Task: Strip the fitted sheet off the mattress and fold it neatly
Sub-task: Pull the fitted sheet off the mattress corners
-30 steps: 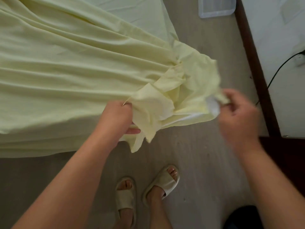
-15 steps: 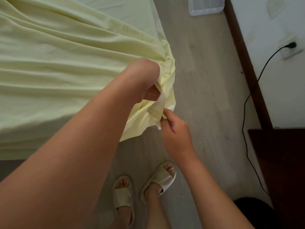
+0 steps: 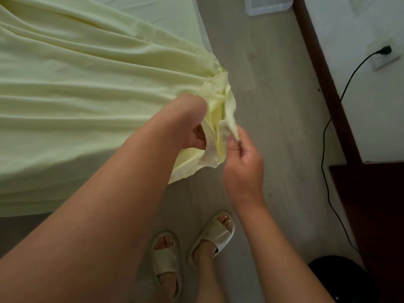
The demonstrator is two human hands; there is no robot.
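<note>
Head cam: fitted sheet (image 3: 87, 88) lay spread over the bed (image 3: 157, 20) toward 10 o'clock, bunched corner clutched in the left hand (image 3: 192, 125), right hand (image 3: 242, 162) pinched its edge; open floor (image 3: 262, 106) ran toward 1 o'clock.

Fitted sheet (image 3: 87, 84): pale yellow-green, plain, duller and greyer along its lower edge.
Floor (image 3: 273, 127): light grey, faint wood grain.
Slippers (image 3: 167, 261): cream, plain.
Skirting board (image 3: 323, 84): dark brown.
Wall (image 3: 360, 106): white.
Cable (image 3: 322, 160): black.
Cabinet (image 3: 376, 204): dark reddish brown.
</note>
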